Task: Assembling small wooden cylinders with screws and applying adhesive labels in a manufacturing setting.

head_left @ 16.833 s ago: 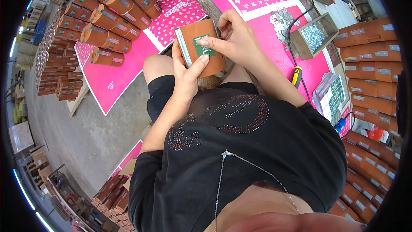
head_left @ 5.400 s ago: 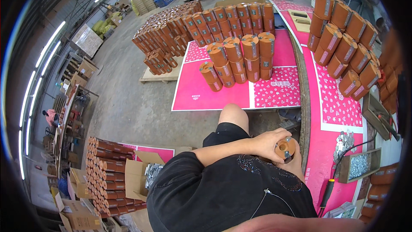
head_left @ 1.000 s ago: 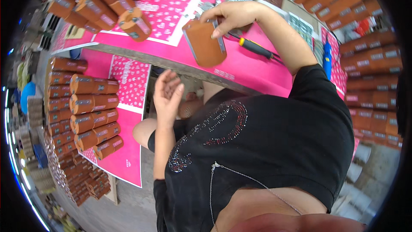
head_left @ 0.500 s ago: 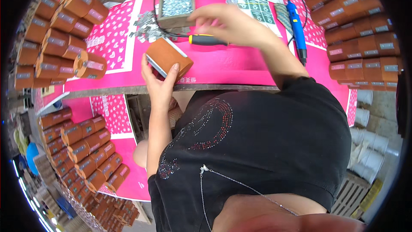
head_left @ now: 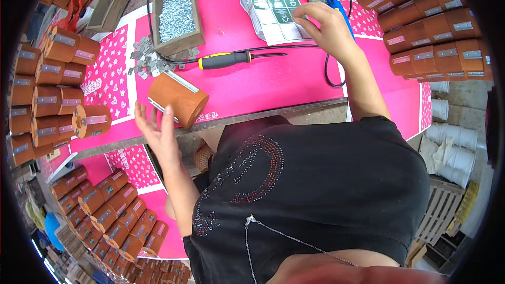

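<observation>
An orange-brown cylinder (head_left: 179,97) with pale metal strips on its side lies near the front edge of the pink table (head_left: 273,84). My left hand (head_left: 160,137) is at its left end, fingers spread and not wrapped round it; whether the thumb tip touches is hard to tell. My right hand (head_left: 329,26) is over the right edge of a stack of green-and-white printed cards or labels (head_left: 271,8). Its thumb and forefinger tips are close together there, and anything between them is too small to make out. A black-and-yellow screwdriver (head_left: 226,60) lies between the hands.
An open wooden box of small screws (head_left: 176,13) stands behind small grey metal plates (head_left: 144,55). A blue corded power tool (head_left: 336,2) lies behind my right hand. Finished-looking orange-brown cylinders are piled at left (head_left: 58,89) and right (head_left: 436,47). A cord loops across the table.
My left hand has loosened its hold on the cylinder, which now lies on the table. My right hand has moved from above the screwdriver, rightward to the stack. The view has shifted.
</observation>
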`<state>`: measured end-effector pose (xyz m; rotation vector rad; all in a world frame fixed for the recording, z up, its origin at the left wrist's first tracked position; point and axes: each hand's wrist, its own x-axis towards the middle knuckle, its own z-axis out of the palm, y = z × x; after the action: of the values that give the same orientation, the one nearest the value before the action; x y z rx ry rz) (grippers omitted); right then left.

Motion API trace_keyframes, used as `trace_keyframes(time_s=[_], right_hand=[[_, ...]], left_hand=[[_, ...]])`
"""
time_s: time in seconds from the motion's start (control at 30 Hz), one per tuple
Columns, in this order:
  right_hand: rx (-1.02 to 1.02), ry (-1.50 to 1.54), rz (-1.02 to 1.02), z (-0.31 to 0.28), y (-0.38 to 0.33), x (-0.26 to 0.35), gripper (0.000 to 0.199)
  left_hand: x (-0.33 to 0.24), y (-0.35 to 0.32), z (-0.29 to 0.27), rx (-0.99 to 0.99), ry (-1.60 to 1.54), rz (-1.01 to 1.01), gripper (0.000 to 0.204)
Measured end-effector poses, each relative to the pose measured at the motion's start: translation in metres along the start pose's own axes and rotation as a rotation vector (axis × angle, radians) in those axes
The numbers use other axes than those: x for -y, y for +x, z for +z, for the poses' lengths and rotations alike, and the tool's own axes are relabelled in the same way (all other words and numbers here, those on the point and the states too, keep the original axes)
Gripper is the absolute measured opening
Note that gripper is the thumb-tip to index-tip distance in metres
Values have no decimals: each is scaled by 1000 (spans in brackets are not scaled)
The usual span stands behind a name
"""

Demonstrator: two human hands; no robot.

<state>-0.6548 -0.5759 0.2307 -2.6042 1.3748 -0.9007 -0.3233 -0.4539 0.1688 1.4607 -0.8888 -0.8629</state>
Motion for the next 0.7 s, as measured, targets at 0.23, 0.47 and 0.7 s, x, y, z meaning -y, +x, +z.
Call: trace_keyframes(time_s=[0.23,0.47,0.7], right_hand=[[317,-68,111,18,8,-25,13],[267,20,29,19,2,-12,17],[96,139,53,25,-16,-25,16]], left_hand=[[-37,6,13,-76,8,184,43],[-65,7,142,517,-327,-531,36],[-42,24,195,599,-398,-769,18]])
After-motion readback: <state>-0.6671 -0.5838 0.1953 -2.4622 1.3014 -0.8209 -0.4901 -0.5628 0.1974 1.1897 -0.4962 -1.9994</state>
